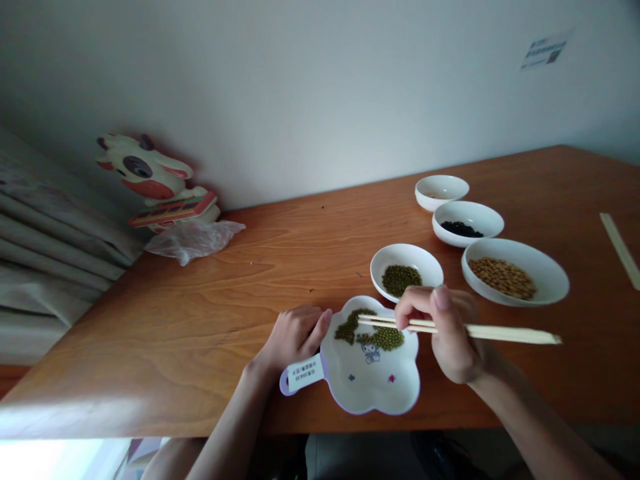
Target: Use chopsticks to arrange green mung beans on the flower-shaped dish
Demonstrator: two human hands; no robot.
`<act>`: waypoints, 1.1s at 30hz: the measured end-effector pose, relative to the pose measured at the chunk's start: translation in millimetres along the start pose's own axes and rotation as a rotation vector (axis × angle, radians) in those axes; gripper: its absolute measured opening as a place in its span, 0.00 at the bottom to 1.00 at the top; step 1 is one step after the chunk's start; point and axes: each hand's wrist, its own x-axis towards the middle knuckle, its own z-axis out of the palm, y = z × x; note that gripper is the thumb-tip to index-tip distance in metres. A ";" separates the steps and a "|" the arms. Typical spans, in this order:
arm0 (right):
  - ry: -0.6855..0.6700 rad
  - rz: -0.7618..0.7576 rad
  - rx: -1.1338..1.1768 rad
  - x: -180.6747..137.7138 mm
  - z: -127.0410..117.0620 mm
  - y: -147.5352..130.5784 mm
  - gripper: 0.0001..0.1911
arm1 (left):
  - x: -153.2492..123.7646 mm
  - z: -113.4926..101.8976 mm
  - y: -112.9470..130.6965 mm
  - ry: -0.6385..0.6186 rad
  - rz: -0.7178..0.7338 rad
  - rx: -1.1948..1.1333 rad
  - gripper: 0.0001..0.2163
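My right hand (453,333) is closed around a pair of wooden chopsticks (493,332). Their thin tips reach over green mung beans (389,338) in a white flower-shaped dish (370,393) with a purple rim and a cartoon print. Whether a bean is pinched between the tips is too small to tell. At the dish's left rim, my left hand (299,333) lies with curled fingers and its thumb against the edge; the fingertips are hidden. The dish's labelled handle (305,373) points left below that hand. A white bowl of mung beans (401,280) stands just behind the dish.
To the right are bowls of tan beans (503,278) and black beans (461,229), with another white bowl (442,192) behind. Another chopstick pair (620,250) lies at far right. A cow toy (160,180) and a clear plastic bag (195,240) sit back left.
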 end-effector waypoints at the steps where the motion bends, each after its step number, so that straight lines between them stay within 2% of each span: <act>1: -0.005 0.005 0.001 0.4 2.4 1.8 0.37 | 0.1 -0.1 0.1 0.000 0.006 0.002 0.20; 12: -0.072 0.016 -0.007 3.0 6.7 9.1 0.36 | 0.7 0.8 -1.0 0.010 0.031 -0.001 0.21; 19: -0.017 0.045 -0.036 3.5 -1.5 6.4 0.37 | -0.5 0.5 -1.3 0.011 0.026 -0.001 0.20; 33: -0.047 0.043 -0.077 4.2 -1.8 9.2 0.37 | 0.1 -0.3 -0.1 0.004 0.023 -0.002 0.20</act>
